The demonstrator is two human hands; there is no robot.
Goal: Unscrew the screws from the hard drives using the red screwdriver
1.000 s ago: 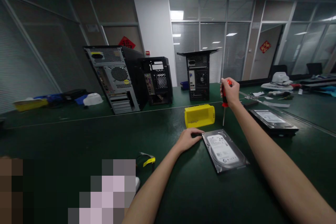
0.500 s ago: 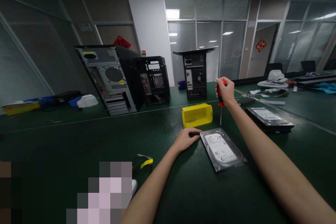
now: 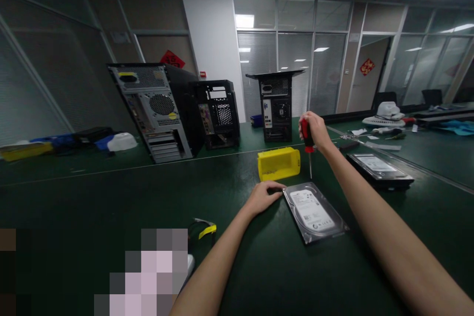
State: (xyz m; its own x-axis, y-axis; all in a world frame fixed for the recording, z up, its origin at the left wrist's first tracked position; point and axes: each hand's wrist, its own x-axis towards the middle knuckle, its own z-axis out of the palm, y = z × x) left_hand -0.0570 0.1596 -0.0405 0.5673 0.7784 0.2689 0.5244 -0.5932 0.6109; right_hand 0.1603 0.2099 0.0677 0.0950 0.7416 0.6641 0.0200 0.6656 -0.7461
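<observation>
A hard drive (image 3: 313, 211) with a white label lies flat on the green table, inside what looks like a clear sleeve. My left hand (image 3: 263, 197) rests on the table with curved fingers, its fingertips gripping the drive's far left corner. My right hand (image 3: 315, 129) is wrapped round the red and black handle of a screwdriver (image 3: 308, 144). The screwdriver stands nearly upright, shaft down, and its tip shows just beyond the drive's far edge. Whether the tip touches anything I cannot tell. Close behind the drive is a yellow bin (image 3: 278, 165) with small bits inside.
Several computer cases stand at the back, among them a large one (image 3: 155, 113) and a smaller one (image 3: 277, 108). Another hard drive (image 3: 379, 170) lies to the right. A cable with a yellow tag (image 3: 207, 231) is left of my forearm. A white cap (image 3: 387, 111) sits far right.
My right hand has shifted slightly left with the screwdriver, and the handle has tipped a little to the left. My left hand and the hard drive stay in place.
</observation>
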